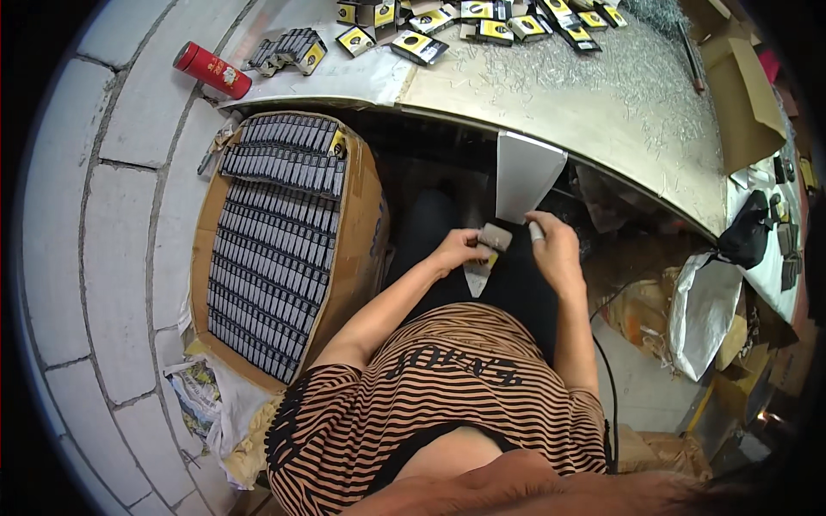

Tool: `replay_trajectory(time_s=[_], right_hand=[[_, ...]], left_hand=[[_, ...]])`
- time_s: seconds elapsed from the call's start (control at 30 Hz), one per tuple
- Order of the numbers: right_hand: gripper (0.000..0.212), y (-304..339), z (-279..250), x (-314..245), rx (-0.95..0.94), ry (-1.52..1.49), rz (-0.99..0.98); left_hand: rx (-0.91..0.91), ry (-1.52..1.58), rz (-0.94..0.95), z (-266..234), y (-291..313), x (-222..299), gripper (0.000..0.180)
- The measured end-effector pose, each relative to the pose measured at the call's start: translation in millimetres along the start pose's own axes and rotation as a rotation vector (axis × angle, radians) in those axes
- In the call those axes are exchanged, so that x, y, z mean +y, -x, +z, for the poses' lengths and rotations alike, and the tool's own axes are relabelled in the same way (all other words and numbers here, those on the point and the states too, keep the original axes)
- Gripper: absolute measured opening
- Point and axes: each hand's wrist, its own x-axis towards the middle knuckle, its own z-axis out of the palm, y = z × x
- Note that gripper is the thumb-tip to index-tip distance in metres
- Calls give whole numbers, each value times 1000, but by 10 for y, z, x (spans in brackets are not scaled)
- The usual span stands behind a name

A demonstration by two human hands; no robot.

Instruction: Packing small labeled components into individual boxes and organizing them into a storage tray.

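Over my lap, my left hand [456, 252] pinches a small grey box [495, 236] between thumb and fingers. Just under it lies a pale pointed piece [478, 277] with a bit of yellow at its top; whether it touches the box I cannot tell. To the right, my right hand [557, 255] is raised with its fingers curled together, apart from the grey box. A white wrap [536, 230] covers part of one finger. What those fingertips hold, if anything, is too small to make out. Close beyond them a light grey panel [527, 176] slopes down from the table edge.
At my left stands a cardboard carton [366, 206] packed with rows of small dark boxes [271, 249]. The table [551, 103] ahead bears loose metal wire pieces, yellow-and-black boxes [419, 46], stacked boxes [297, 50] and a red flask [212, 70]. A white sack [705, 310] hangs at right.
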Motion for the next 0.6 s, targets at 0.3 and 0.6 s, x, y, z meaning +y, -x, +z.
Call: replay_trajectory(time_s=[0.3, 0.6], right_hand=[[52, -49, 6, -163, -360, -1056, 207], [21, -322, 108, -467, -193, -1135, 168]], left_hand=[[231, -250, 770, 400, 671, 993, 63], [253, -747, 1027, 262, 481, 1277, 52]])
